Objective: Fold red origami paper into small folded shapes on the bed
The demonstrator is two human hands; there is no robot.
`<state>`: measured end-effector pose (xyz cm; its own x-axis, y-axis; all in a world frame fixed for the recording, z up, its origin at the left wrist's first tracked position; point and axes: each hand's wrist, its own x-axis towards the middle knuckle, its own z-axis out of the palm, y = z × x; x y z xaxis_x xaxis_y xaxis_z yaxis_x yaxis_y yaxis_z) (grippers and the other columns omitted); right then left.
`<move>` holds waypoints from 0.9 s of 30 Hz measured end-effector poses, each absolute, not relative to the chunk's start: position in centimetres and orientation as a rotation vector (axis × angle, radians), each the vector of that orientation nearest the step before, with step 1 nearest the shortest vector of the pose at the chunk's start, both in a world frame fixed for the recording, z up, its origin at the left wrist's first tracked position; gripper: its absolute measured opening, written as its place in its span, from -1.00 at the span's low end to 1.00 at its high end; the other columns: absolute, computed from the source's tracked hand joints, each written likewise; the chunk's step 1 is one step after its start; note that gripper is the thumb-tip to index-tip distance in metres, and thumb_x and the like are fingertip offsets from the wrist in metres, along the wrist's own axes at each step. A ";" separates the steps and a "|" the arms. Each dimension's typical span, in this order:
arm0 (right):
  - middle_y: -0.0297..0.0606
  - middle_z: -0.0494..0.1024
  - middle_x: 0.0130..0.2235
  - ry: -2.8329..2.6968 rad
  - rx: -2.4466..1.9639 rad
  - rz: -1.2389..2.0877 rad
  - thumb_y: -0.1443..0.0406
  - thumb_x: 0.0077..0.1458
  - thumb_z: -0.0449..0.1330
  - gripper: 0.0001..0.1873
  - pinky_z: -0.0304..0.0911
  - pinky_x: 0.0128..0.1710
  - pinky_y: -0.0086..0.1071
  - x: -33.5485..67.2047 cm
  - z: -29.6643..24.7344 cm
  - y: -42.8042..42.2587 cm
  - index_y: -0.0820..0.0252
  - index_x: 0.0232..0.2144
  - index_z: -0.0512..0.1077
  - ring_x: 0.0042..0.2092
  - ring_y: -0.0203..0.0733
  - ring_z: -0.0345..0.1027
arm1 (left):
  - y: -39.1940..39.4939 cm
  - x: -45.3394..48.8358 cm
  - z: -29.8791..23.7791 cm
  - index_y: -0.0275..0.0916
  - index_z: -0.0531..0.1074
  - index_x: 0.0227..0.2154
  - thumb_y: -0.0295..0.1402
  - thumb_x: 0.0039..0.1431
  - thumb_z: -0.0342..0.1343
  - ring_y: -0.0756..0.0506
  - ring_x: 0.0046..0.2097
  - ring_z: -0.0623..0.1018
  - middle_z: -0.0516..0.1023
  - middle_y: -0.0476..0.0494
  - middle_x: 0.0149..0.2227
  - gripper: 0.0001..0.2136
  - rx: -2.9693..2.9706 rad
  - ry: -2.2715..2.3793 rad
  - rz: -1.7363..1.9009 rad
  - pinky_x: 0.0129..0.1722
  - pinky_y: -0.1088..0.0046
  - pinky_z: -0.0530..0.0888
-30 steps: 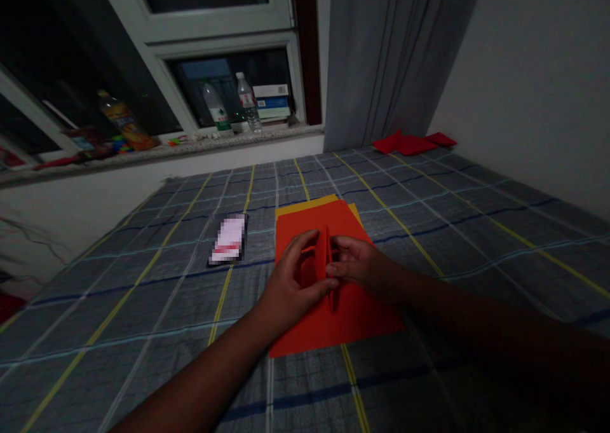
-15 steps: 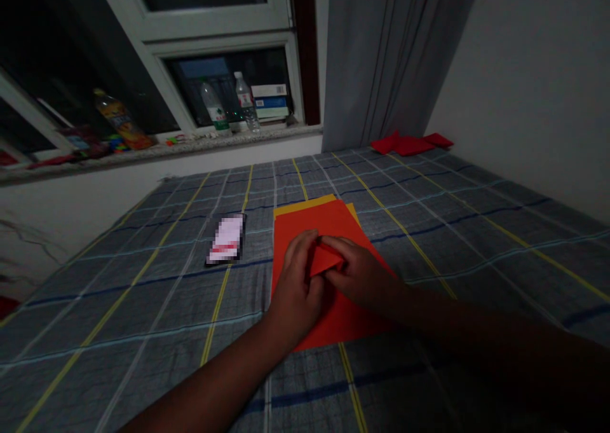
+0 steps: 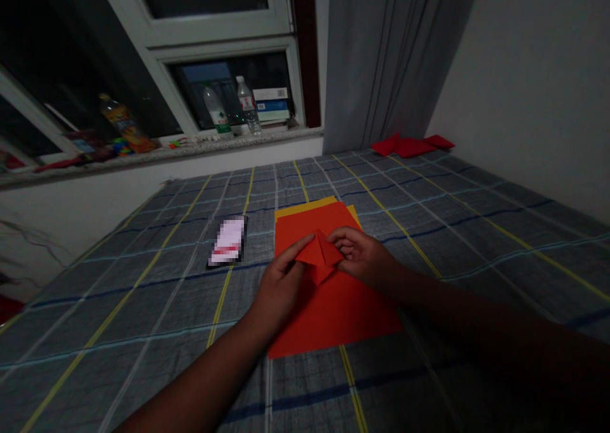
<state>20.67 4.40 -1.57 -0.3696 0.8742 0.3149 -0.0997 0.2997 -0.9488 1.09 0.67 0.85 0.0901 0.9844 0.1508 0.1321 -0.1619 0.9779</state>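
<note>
Left hand point(image 3: 281, 290) is reaching in from the lower left, fingers nearly straight, their tips meeting the left corner of a small folded red-orange paper piece point(image 3: 319, 253). Right hand point(image 3: 359, 255) is curling narrowly around that piece's right corner. Neither hand is spread wide; whether either thumb is pinching from beneath cannot be told from this view.

The folded piece is sitting between the hands, above a large flat orange-red paper sheet point(image 3: 336, 318), with a yellow-orange paper sheet point(image 3: 305, 206) showing just beyond the fingertips. Its peak is pointing away from the person, toward the window, and a lower tip is pointing back toward the wrists. Its long axis is running side to side, from hand to hand.

Risks, as judged: uneven pull from the hands could crease or tear the thin paper at the corners. A loosening grip could let the flaps spring apart. The soft bed could also let the sheets slide.

Left of the left hand, a pixelated rectangular object on a black backing point(image 3: 227, 242) is lying on a grey plaid bed cover point(image 3: 119, 306).
</note>
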 end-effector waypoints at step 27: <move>-0.36 0.49 -0.41 -1.721 -0.908 1.280 0.16 0.05 0.30 -0.83 0.28 -0.38 -0.37 20.9 -1.0 3.5 0.13 -0.37 0.47 -0.36 -0.22 0.38 | 0.6 1.1 1.6 -0.21 0.59 -0.20 -0.21 0.13 0.25 -0.15 -0.20 0.56 0.64 -0.14 -0.23 -0.77 1.549 1.136 0.982 -0.15 0.34 0.45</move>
<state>20.92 3.48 -0.97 -0.4308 0.8853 0.1748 0.0874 0.2337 -0.9684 1.05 0.57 1.60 0.2473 0.9664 0.0695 0.2080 -0.1230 0.9704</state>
